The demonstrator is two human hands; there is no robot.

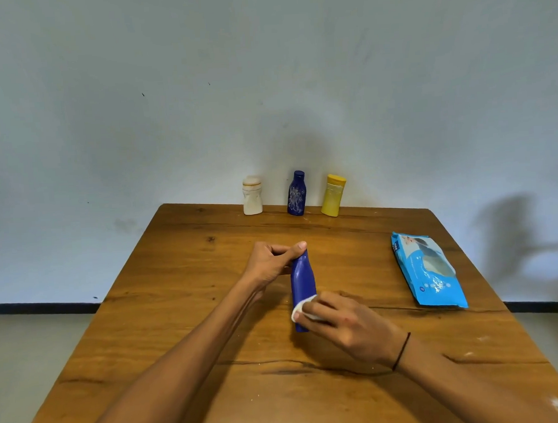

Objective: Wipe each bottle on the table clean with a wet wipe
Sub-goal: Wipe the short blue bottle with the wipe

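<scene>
Two hands on one bottle

Left hand (pixel 270 263) pinches the cap end of the blue bottle (pixel 302 281), held mid-table (pixel 192 313). Right hand (pixel 345 326) presses a folded wet wipe (pixel 304 309) against its lower body, fingers curled round the wipe.

The brown wooden counter (pixel 186 313) shows bold grain, knots and long cracks, with a low satin sheen. The smooth blue plastic bottle (pixel 302 278) held at centre looks glossy — the white wipe (pixel 303 308) against it is soft, matt cloth. At 2 o'clock, the light-blue plastic wipes pack (pixel 428 269) is crinkled and shiny — glints catch its film.
</scene>
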